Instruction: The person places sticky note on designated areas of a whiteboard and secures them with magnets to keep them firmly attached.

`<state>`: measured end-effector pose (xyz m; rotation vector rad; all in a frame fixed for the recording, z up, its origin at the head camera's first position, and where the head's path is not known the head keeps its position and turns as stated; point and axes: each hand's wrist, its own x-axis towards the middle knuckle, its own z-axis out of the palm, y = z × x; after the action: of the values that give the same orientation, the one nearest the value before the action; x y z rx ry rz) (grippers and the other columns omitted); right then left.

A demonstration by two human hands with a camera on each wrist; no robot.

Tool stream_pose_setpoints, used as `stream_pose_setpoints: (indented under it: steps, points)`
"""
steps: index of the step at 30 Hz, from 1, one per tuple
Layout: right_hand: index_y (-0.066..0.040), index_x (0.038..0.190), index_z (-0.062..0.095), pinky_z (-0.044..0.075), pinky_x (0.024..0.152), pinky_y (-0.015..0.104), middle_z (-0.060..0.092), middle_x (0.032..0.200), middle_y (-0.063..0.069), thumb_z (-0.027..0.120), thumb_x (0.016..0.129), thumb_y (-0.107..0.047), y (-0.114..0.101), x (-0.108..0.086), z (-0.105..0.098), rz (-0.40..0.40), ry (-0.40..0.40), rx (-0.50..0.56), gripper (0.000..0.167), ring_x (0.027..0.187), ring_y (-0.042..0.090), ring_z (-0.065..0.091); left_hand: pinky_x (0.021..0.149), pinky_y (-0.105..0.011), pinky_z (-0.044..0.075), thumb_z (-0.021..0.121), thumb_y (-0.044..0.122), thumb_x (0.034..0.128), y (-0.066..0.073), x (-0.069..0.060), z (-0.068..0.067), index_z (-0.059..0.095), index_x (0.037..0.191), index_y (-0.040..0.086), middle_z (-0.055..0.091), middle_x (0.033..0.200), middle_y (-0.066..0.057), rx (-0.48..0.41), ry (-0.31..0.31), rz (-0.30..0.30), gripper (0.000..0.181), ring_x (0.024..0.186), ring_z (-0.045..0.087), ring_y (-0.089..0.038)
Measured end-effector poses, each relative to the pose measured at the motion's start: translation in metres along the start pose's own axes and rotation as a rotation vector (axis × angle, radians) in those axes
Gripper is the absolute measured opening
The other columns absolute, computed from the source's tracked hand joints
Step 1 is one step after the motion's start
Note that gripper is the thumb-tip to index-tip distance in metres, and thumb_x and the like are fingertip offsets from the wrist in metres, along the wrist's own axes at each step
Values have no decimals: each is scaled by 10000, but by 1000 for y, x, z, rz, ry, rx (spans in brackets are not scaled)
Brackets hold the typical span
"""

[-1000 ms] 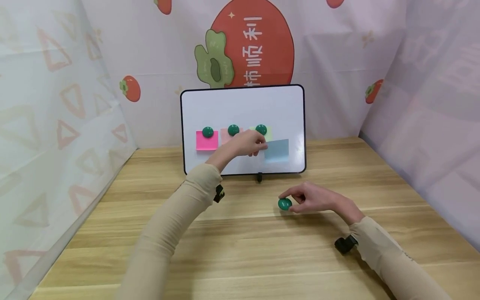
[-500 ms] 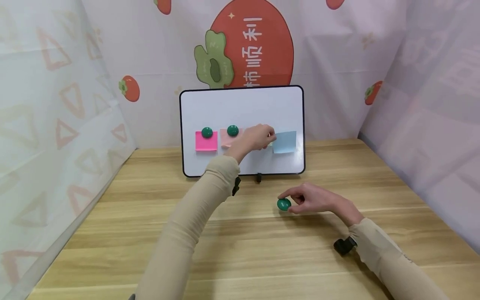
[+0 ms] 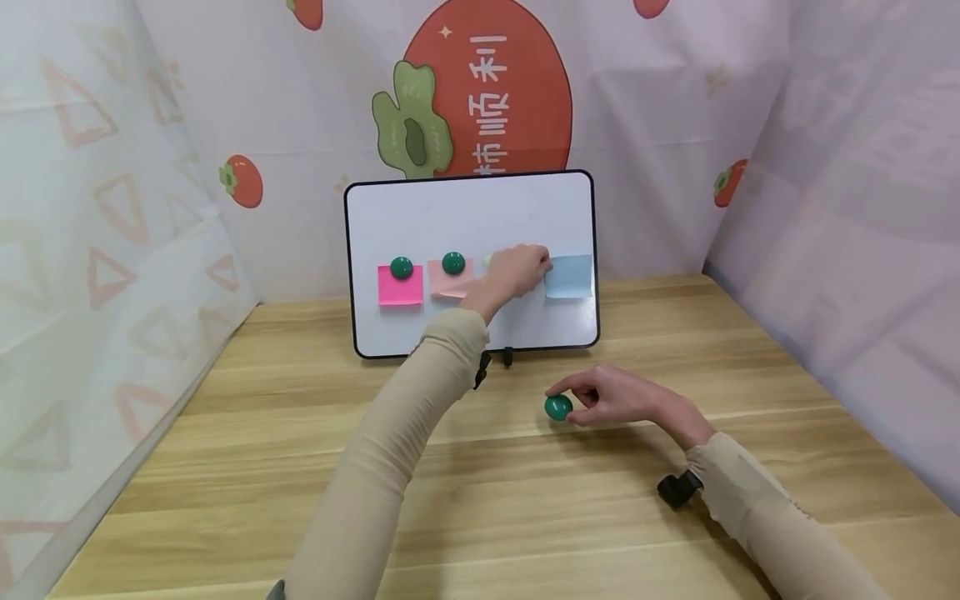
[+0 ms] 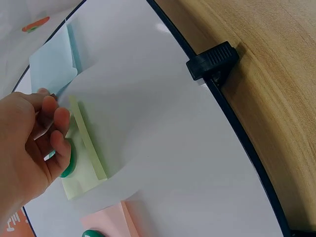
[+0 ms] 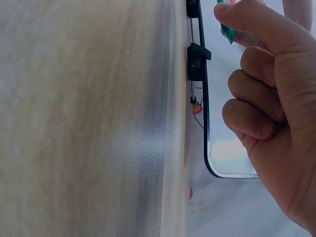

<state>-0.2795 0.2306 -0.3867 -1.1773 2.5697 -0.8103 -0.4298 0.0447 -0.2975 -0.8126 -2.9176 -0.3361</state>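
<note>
My left hand point(image 3: 517, 271) is at the whiteboard point(image 3: 465, 208), pinching the left edge of a light blue sticky note point(image 3: 570, 277) between thumb and fingers. In the left wrist view the blue note point(image 4: 52, 61) stands off the board along one side. Below that hand, a yellow-green note point(image 4: 81, 182) carries a green magnet point(image 4: 72, 160), partly hidden by the fingers. Above the table, my right hand point(image 3: 618, 396) holds another round green magnet point(image 3: 558, 407) between thumb and index finger; its other fingers are curled in the right wrist view.
A hot pink note point(image 3: 400, 293) and a pale pink note point(image 3: 448, 285) are on the board's left half, each under a green magnet. A black clip foot point(image 4: 212, 61) supports the board's lower edge on the wooden table point(image 3: 300, 433). Printed cloth hangs behind and at both sides.
My left hand has moved right and slightly up with the blue note, which has gone toward the board's right edge. The right hand stays in place with its magnet. The head view has shifted slightly.
</note>
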Motion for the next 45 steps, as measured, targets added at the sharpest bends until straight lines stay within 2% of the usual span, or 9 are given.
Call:
stream_pose_setpoints:
  steps: [5, 11, 18, 22, 26, 30, 36, 40, 45]
  points:
    - [-172, 1266, 670, 332, 535, 179, 411, 633, -143, 730, 900, -218, -1, 3, -4, 3, 0, 10, 374, 554, -6, 382, 637, -250, 441, 519, 324, 1039, -2, -3, -5, 701, 1195, 139, 709, 1020, 13, -18, 61, -17, 302, 771, 578, -124]
    - [-138, 1269, 668, 343, 549, 189, 415, 657, -122, 740, 900, -232, 1, 3, -14, 24, 58, 19, 387, 578, 12, 389, 624, -248, 443, 531, 327, 1032, -5, -7, -4, 726, 1153, 147, 725, 1007, 15, -7, 124, -30, 292, 740, 579, -115]
    - [-150, 1269, 674, 352, 549, 197, 422, 649, -110, 753, 888, -218, 6, 9, -25, 42, 116, -26, 395, 579, 32, 401, 628, -249, 449, 529, 324, 1033, -7, -10, -4, 733, 1145, 147, 731, 1029, 10, -7, 151, -17, 293, 741, 583, -114]
    - [-139, 1255, 682, 368, 563, 205, 441, 665, -103, 759, 880, -181, 11, 15, -30, 30, 194, -71, 385, 600, 43, 423, 620, -247, 450, 530, 322, 1033, -8, -10, -4, 736, 1141, 147, 733, 1022, 9, -10, 154, -16, 292, 734, 584, -114]
    - [-95, 1244, 680, 367, 575, 218, 439, 678, -81, 761, 870, -120, 16, 20, -36, -24, 300, -110, 383, 610, 47, 414, 638, -250, 469, 545, 325, 1025, -8, -9, -3, 740, 1130, 142, 735, 1028, 5, -24, 155, -15, 286, 744, 597, -110]
    - [-67, 1236, 674, 346, 551, 216, 421, 657, -71, 774, 849, -78, 24, 28, -46, -84, 418, -180, 400, 585, 37, 378, 661, -258, 489, 560, 330, 1018, -7, -9, -1, 743, 1127, 135, 739, 1040, -4, -36, 160, -19, 289, 761, 611, -113]
    - [-15, 1234, 672, 327, 520, 206, 423, 615, -50, 772, 831, -22, 32, 43, -66, -132, 575, -239, 416, 550, 48, 352, 666, -265, 502, 560, 336, 1017, -7, -8, 1, 751, 1105, 136, 741, 1036, -7, -34, 173, -21, 290, 754, 611, -111]
    - [13, 1219, 674, 317, 513, 190, 448, 603, -13, 767, 831, -10, 39, 52, -78, -109, 657, -256, 400, 545, 70, 360, 668, -265, 500, 559, 334, 1017, -6, -8, 0, 754, 1101, 139, 741, 1032, -3, -29, 178, -26, 289, 755, 602, -109]
    - [16, 1243, 659, 318, 519, 189, 464, 616, 26, 747, 865, -47, 43, 62, -89, -8, 698, -265, 393, 550, 99, 382, 655, -256, 480, 560, 340, 1016, -6, -7, 0, 754, 1103, 144, 741, 1016, 6, -33, 165, -28, 289, 749, 597, -107]
